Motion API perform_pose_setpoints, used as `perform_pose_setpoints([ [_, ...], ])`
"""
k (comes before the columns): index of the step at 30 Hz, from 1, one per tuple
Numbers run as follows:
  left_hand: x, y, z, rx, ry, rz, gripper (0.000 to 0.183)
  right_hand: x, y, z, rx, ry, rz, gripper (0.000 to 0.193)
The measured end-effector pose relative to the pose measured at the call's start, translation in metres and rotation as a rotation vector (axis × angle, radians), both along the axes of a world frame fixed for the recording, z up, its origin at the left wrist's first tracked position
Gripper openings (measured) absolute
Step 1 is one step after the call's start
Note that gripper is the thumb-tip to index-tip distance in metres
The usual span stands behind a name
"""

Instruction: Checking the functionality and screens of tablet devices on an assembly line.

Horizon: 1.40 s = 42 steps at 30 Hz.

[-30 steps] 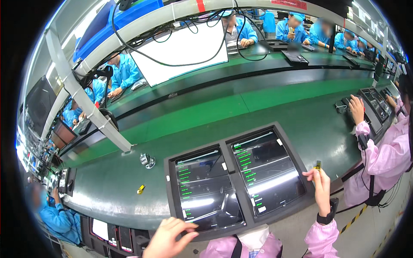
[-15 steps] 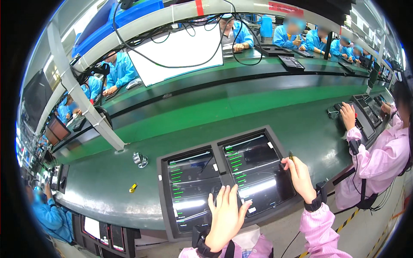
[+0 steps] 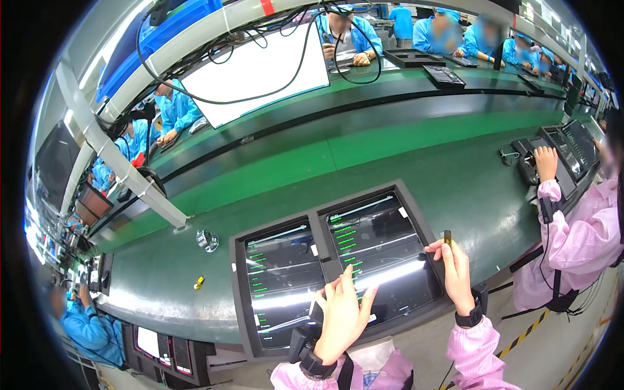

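Note:
Two black tablets, a left one (image 3: pixel 279 276) and a right one (image 3: pixel 370 234), lie side by side in a black tray (image 3: pixel 237 305), with rows of green text lit on their screens. Over the tray's near middle is my left hand (image 3: pixel 344 315), open, its index finger stretched to the right tablet's left edge; whether it touches the glass I cannot tell. Beside the tray's right edge my right hand (image 3: pixel 459 276) is closed, pinching a small dark-and-yellow stick-like piece (image 3: pixel 447 237) that points upward. Its exact kind is unclear.
On the green bench (image 3: pixel 162 260) left of the tray are a shiny tape roll (image 3: pixel 207 240) and a small yellow piece (image 3: pixel 199 282). A co-worker in pink (image 3: pixel 572 240) handles devices (image 3: pixel 559 162) at the right. A white post (image 3: pixel 120 156) stands at the left.
My left index finger has stretched forward while its other fingers curl more. The piece in my right hand now shows more upright. The whole view has shifted slightly.

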State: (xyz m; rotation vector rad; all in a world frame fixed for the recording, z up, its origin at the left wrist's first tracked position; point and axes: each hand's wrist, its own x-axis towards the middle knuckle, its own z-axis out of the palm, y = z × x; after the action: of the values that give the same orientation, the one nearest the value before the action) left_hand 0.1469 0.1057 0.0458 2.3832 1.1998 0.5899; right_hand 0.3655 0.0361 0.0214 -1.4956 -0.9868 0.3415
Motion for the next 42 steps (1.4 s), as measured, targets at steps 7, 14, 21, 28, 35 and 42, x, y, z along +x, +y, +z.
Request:
perform_pose_setpoints([
  [7, 0.003, 0.006, 0.000, -0.540, -0.380, 0.213, 0.053, -0.002, 0.000, 0.002, 0.023, 0.127, 0.034, 0.027],
  [14, -0.001, 0.011, 0.008, -0.647, -0.778, 0.274, 0.043, 0.000, 0.000, -0.001, -0.007, 0.111, 0.000, 0.028],
  [21, 0.014, 0.005, 0.014, -1.106, -1.073, 0.027, 0.058, 0.000, -0.001, -0.003, 0.032, 0.161, 0.001, 0.029],
  [28, 0.033, -0.016, 0.009, -1.120, -1.179, 0.158, 0.047, 0.002, 0.002, -0.003, 0.177, 0.243, -0.016, 0.033],
  [35, 0.019, -0.015, 0.003, -1.118, -1.236, 0.095, 0.043, -0.009, -0.037, 0.012, 0.339, 0.262, -0.190, 0.030],
  [42, -0.012, -0.041, 0.005, -1.231, -1.138, 0.155, 0.046, -0.054, -0.089, 0.012, 0.262, 0.342, -0.178, 0.029],
])
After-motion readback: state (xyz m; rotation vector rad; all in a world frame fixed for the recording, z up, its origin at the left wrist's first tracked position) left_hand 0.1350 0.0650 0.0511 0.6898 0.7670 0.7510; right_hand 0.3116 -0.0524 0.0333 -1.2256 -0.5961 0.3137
